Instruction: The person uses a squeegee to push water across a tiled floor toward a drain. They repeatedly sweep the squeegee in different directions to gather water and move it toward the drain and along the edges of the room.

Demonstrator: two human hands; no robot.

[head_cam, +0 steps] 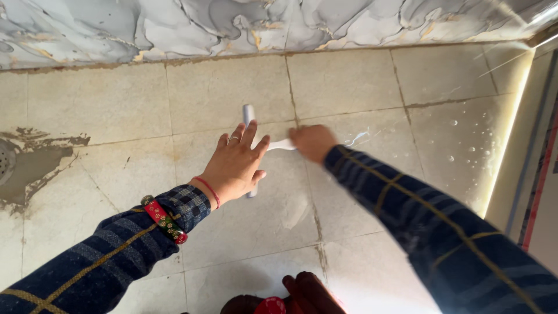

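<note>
White squeegee (251, 136) under left hand (235, 166), handle in right hand (312, 142) grip

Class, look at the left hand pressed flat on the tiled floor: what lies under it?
Under the left hand lies the blade of a white squeegee, its ends showing above the fingers and below the palm. The middle is covered. The right hand grips its handle.

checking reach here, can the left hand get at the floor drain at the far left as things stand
Probably yes: the left hand rests flat on the white scraper, and only bare tile floor lies between it and the drain.
</note>
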